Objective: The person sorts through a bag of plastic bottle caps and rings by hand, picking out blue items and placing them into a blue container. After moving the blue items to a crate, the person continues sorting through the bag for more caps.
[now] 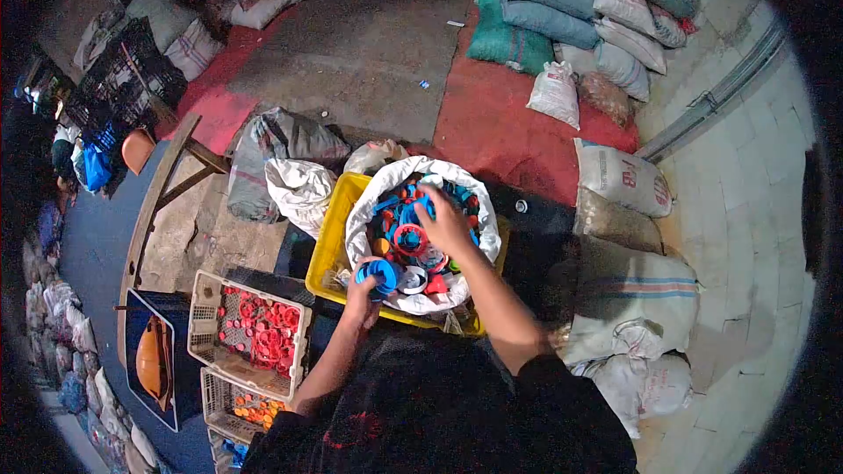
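Observation:
My left hand (pixel 357 302) is closed around blue plastic caps (pixel 378 275) at the near left rim of an open white sack (pixel 479 197). The sack stands in a yellow plastic crate (pixel 324 250) and holds a mix of blue, red, white and orange caps. Over the middle of the sack, my right hand (pixel 446 226) has its thumb and fingers about a blue plastic cap (pixel 425 205). A red ring-shaped cap (pixel 410 238) lies just below that hand. White caps (pixel 412 279) lie close to my left hand.
To the left stand a crate of red caps (pixel 198 325), a crate of orange caps (pixel 213 397) and a partly visible crate of blue pieces (pixel 219 448). A wooden frame (pixel 145 237) is beyond them. Filled sacks (pixel 628 294) line the right wall, and more sacks (pixel 544 0) are stacked behind.

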`<state>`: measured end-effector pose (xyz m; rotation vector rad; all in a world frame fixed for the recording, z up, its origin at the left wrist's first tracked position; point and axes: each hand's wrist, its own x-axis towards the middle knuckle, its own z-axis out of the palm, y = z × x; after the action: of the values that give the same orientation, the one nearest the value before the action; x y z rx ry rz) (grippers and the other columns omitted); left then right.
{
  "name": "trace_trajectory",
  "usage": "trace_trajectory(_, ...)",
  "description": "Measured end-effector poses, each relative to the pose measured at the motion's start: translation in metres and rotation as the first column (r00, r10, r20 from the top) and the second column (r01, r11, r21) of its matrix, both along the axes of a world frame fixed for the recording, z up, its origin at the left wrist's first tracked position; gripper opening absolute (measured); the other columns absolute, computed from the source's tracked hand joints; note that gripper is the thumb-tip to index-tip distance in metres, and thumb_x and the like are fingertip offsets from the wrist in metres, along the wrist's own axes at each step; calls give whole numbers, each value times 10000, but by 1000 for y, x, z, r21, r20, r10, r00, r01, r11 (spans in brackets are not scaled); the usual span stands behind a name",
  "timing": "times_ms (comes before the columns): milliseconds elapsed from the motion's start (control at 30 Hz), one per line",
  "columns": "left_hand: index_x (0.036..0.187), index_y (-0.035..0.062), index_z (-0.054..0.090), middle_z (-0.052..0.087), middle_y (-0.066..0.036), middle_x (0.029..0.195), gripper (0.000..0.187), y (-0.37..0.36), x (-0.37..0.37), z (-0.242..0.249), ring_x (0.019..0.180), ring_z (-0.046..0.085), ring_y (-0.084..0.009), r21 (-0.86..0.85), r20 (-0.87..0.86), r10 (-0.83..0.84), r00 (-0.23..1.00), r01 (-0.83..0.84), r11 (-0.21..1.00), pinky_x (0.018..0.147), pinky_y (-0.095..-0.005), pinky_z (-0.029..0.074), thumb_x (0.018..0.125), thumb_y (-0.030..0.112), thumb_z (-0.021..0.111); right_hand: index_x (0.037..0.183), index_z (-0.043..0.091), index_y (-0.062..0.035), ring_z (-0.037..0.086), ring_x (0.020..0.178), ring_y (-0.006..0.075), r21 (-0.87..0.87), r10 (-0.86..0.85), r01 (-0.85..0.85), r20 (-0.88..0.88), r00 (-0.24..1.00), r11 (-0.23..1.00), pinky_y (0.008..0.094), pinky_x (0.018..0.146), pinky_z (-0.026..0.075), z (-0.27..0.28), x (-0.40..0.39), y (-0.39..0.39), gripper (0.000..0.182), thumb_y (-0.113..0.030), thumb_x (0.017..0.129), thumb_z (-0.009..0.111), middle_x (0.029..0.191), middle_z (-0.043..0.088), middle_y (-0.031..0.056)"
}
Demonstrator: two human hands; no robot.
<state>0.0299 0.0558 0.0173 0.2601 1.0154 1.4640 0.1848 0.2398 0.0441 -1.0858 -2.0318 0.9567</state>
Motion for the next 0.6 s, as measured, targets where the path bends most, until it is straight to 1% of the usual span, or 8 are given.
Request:
trace_trajectory(67, 1146, 53, 549, 621, -92, 983, 387, 5, -3, 4, 798, 664, -206, 18, -37, -8, 999, 9, 1000, 651, -342, 610, 765, 61, 617, 1290, 611, -67, 526, 1270, 341, 308, -23, -50, 229, 973, 950, 474, 1104, 372, -37, -8, 23, 437, -339, 948, 618, 1351, 585, 171)
trace_trajectory(167, 1155, 58, 552, 618, -86, 989, 398, 14, -8, 7, 821, 663, -203, 32, -118, -33, 992, 37, 999, 678, -350, 614, 764, 45, 623, 1229, 668, -85, 473, 1313, 359, 109, 246, -400, 633, 734, 910, 545, 1106, 331, -63, -21, 23, 474, -457, 959, 551, 1401, 537, 185)
trace_trajectory(200, 1170, 63, 552, 617, -82, 995, 405, 15, -11, 3, 834, 661, -199, 33, -158, -53, 986, 59, 998, 696, -355, 615, 773, 85, 627, 1100, 732, -100, 561, 1213, 380, 188, 224, -395, 577, 786, 899, 598, 1066, 340, -69, -24, 21, 504, -528, 958, 506, 1274, 626, 203)
trace_trajectory(300, 1172, 71, 558, 615, -74, 1004, 412, 18, -19, 4, 848, 658, -193, 12, -172, -64, 983, 67, 998, 716, -360, 617, 768, 91, 635, 978, 738, -81, 648, 1040, 389, -179, 363, -339, 689, 627, 924, 542, 935, 461, 1, -36, 34, 441, -473, 963, 536, 1069, 704, 185)
trace_trajectory(333, 1167, 73, 561, 615, -72, 1003, 408, 18, -21, -3, 848, 658, -192, 13, -165, -48, 985, 51, 999, 715, -360, 617, 767, 86, 635, 930, 727, -58, 679, 912, 397, -112, 311, -305, 584, 750, 946, 522, 848, 508, -12, -37, 46, 425, -441, 961, 545, 936, 706, 207)
trace_trajectory(433, 1131, 63, 579, 620, -63, 994, 383, 19, -26, -2, 849, 658, -188, -40, -143, -52, 988, 47, 998, 731, -352, 610, 753, 25, 625, 928, 724, -60, 678, 910, 389, 56, 165, -216, 468, 868, 975, 507, 833, 531, -35, -52, 77, 275, -305, 921, 599, 957, 706, 203)
trace_trajectory(567, 1092, 34, 600, 637, -65, 1000, 364, 17, -31, -2, 879, 661, -190, -90, -72, -79, 994, 73, 993, 758, -340, 595, 741, -59, 614, 975, 701, -52, 669, 978, 372, 198, -107, -6, 555, 825, 980, 489, 862, 535, -62, -78, 80, 235, -258, 872, 653, 1043, 694, 159)
trace_trajectory(600, 1094, 31, 599, 639, -67, 1002, 363, 18, -31, -5, 884, 662, -189, -84, -70, -85, 994, 79, 993, 761, -341, 595, 743, -58, 618, 1054, 688, -71, 639, 1074, 339, 185, -142, 37, 598, 788, 982, 482, 884, 523, -66, -86, 79, 296, -265, 831, 701, 1120, 658, 133)
